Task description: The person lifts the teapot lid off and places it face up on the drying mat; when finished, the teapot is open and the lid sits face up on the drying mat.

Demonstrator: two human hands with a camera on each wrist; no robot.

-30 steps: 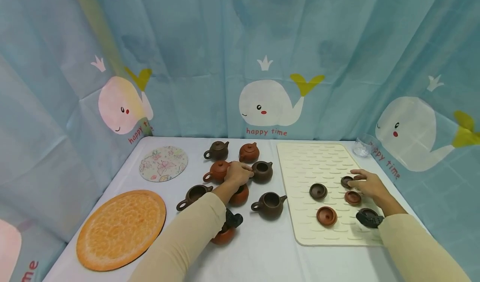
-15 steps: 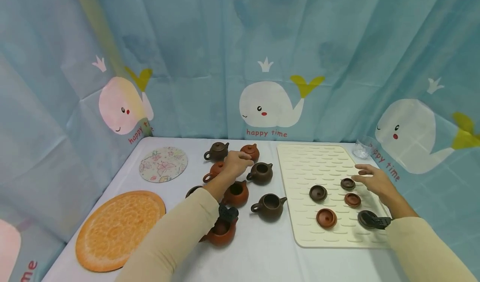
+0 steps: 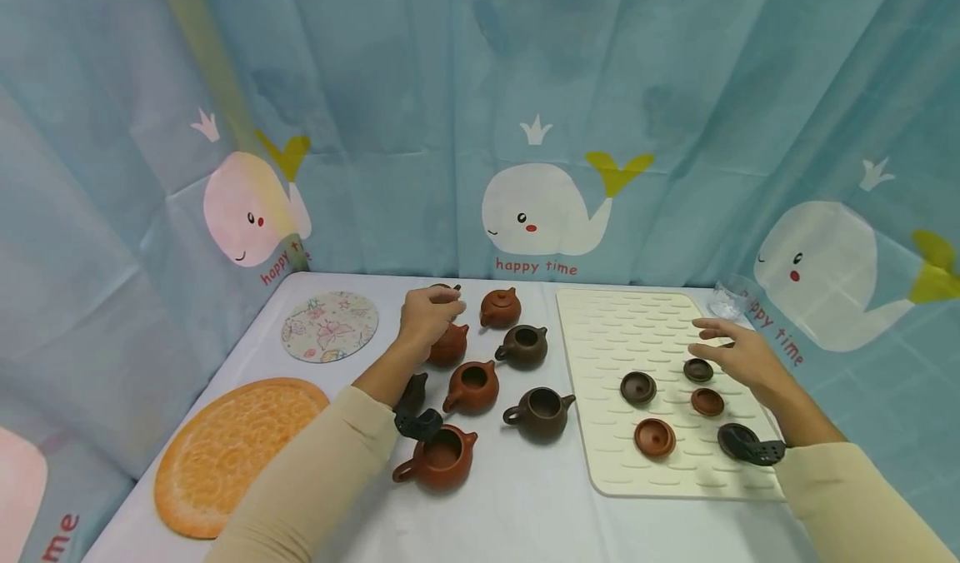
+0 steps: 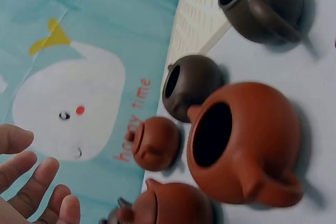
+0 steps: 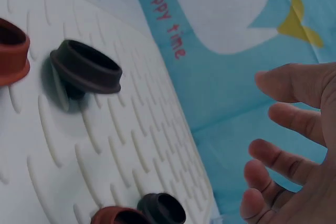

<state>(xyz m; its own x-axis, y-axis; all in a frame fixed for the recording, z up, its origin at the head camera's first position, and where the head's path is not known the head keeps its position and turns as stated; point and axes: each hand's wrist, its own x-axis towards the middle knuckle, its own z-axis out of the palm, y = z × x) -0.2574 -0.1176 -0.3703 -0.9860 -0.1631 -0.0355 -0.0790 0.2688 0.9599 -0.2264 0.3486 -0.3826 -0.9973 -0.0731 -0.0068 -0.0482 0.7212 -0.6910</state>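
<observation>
My left hand (image 3: 429,321) hovers over the back left teapots with loosely bent fingers and nothing in its grasp. Below it a lidded red clay teapot (image 3: 450,346) and a lidded dark teapot (image 3: 447,286) are partly covered. Nearby stand a lidded red teapot (image 3: 501,308), an open dark teapot (image 3: 522,346) and an open red teapot (image 4: 244,142). My right hand (image 3: 738,359), fingers spread and holding nothing, is raised over the cream mat (image 3: 622,321). Closest to it is a small dark lid (image 3: 698,370), with a small red lid (image 3: 707,401) in front.
Nearer me are an open dark teapot (image 3: 543,415) and an open red teapot (image 3: 442,460). A larger dark lid (image 3: 638,388) and red lid (image 3: 655,438) lie on the mat. Two round mats occupy the left, one bread-patterned (image 3: 240,455). A clear bowl (image 3: 729,298) stands back right.
My left hand has moved left, from beside the open dark teapot to above the lidded ones. My right hand has let go of the small dark lid and risen slightly from it.
</observation>
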